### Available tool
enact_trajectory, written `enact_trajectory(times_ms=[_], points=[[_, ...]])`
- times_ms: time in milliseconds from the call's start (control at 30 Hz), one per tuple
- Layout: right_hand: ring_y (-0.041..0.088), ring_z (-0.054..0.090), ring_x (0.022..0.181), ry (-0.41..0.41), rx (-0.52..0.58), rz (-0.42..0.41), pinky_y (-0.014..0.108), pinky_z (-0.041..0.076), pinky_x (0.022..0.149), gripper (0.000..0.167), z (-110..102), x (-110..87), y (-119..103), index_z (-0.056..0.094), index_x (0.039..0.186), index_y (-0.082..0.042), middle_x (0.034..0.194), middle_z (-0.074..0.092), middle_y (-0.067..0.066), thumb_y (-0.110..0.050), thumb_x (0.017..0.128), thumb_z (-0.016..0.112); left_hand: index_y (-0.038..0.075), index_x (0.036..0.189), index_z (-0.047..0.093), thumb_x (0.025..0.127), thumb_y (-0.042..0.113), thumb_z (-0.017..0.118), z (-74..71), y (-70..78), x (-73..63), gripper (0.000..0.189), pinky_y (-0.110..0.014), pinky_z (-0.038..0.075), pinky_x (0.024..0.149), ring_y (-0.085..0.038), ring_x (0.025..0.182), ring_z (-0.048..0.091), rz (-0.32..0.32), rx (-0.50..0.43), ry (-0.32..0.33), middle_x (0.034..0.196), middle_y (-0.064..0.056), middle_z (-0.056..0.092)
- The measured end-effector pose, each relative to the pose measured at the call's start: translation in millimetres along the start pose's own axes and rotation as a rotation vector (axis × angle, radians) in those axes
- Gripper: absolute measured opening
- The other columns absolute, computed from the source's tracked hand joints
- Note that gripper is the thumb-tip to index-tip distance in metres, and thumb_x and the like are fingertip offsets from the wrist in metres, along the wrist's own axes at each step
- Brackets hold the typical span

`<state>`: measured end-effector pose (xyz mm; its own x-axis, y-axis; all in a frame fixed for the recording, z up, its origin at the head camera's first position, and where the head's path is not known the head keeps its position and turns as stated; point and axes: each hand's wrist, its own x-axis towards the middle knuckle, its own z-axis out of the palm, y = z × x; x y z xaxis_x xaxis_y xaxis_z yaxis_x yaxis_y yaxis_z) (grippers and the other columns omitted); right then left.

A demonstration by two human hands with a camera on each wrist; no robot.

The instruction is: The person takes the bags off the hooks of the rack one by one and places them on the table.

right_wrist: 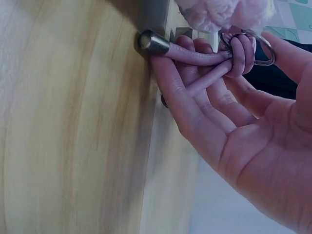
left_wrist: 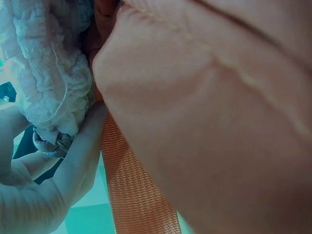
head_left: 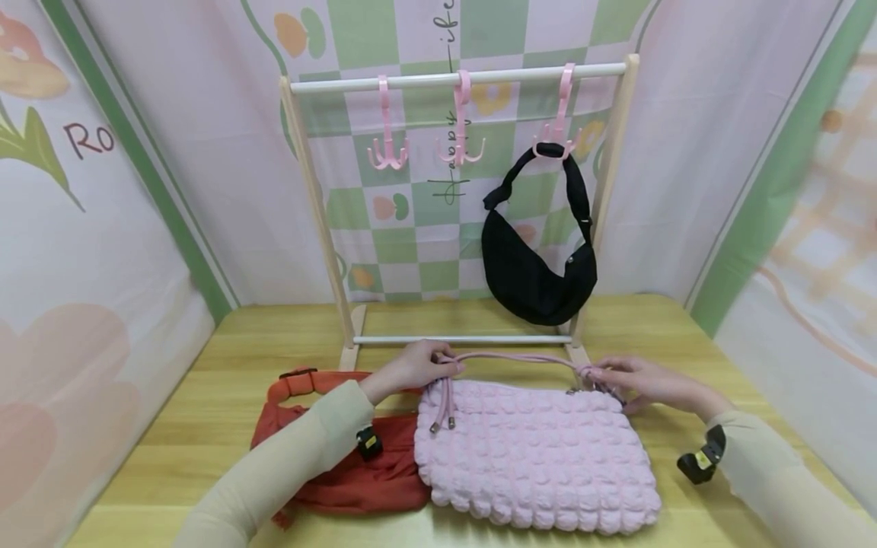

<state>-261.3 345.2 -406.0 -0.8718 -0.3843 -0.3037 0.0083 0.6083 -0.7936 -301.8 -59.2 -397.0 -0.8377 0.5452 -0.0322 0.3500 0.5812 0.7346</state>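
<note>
A pink puffy quilted handbag [head_left: 537,457] lies on the table, its thin cord strap [head_left: 514,356] raised in an arch along the top edge. My left hand [head_left: 414,367] pinches the strap near its left end, where two metal-tipped cord ends dangle. At the other end my right hand [head_left: 644,380] holds the strap by its knot. In the right wrist view, the knot [right_wrist: 241,53] sits beside a metal ring, and the cord tails cross my fingers. Under my left forearm lies a rust-orange bag [head_left: 377,487], which fills much of the left wrist view.
Behind the bags stands a wooden rack with a white top bar [head_left: 514,74]. Pink hooks hang from it at the left [head_left: 387,156], middle [head_left: 462,148] and right [head_left: 563,114]. A black shoulder bag [head_left: 537,285] hangs on the right hook. Patterned cloth surrounds the table [head_left: 226,373].
</note>
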Motion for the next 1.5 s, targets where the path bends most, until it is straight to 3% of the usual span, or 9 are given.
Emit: enact_trajectory(times_ms=[433,667,800,967,1133,1500], points=[[0.026,0.052,0.106,0.018,0.012,0.012,0.041,0.057,0.076,0.048,4.0,-0.7,-3.1,0.048,0.132,0.001,0.13,0.046,0.025,-0.034,0.099,0.048,0.015,0.099,0.068,0.089,0.037,0.065,0.4,-1.8,0.6,0.025,-0.023,0.041,0.05,-0.01,0.056,0.049,0.002,0.009,-0.014,0.07,0.002,0.061],[0.023,0.054,0.098,0.03,0.021,0.038,0.04,0.058,0.074,0.047,6.1,0.2,-1.5,0.049,0.129,0.001,0.122,0.05,0.021,-0.034,0.098,0.051,0.015,0.099,0.068,0.089,0.038,0.064,1.1,-1.7,1.7,0.025,-0.023,0.041,0.05,-0.009,0.056,0.049,-0.017,0.026,-0.036,0.071,0.002,0.061],[0.023,0.054,0.097,0.047,0.008,0.048,0.039,0.058,0.072,0.046,8.2,0.8,-0.9,0.05,0.127,0.0,0.119,0.051,0.02,-0.034,0.096,0.053,0.013,0.102,0.067,0.09,0.038,0.063,1.6,-1.7,2.6,0.027,-0.024,0.044,0.053,-0.01,0.061,0.052,-0.022,0.043,-0.056,0.079,0.001,0.064],[0.022,0.056,0.084,0.041,0.018,0.055,0.041,0.058,0.066,0.047,10.7,1.8,-0.5,0.048,0.127,0.002,0.102,0.054,0.016,-0.033,0.096,0.054,0.012,0.107,0.067,0.092,0.038,0.06,1.7,-0.9,3.1,0.031,-0.024,0.046,0.059,-0.01,0.07,0.056,-0.027,0.076,-0.076,0.093,-0.002,0.067],[0.02,0.055,0.077,0.044,0.018,0.058,0.042,0.058,0.065,0.046,12.5,1.2,-2.6,0.046,0.124,0.003,0.093,0.053,0.013,-0.033,0.096,0.054,0.014,0.105,0.067,0.092,0.04,0.06,1.4,-2.4,3.4,0.03,-0.025,0.046,0.059,-0.011,0.068,0.054,-0.031,0.093,-0.09,0.09,-0.001,0.065],[0.02,0.054,0.08,0.069,-0.024,0.036,0.038,0.058,0.065,0.043,15.1,-0.5,-5.0,0.049,0.12,0.004,0.09,0.054,0.011,-0.031,0.096,0.055,0.013,0.104,0.067,0.092,0.038,0.061,-1.7,-4.8,1.7,0.029,-0.024,0.046,0.057,-0.009,0.063,0.054,-0.022,0.105,-0.113,0.08,0.001,0.063]])
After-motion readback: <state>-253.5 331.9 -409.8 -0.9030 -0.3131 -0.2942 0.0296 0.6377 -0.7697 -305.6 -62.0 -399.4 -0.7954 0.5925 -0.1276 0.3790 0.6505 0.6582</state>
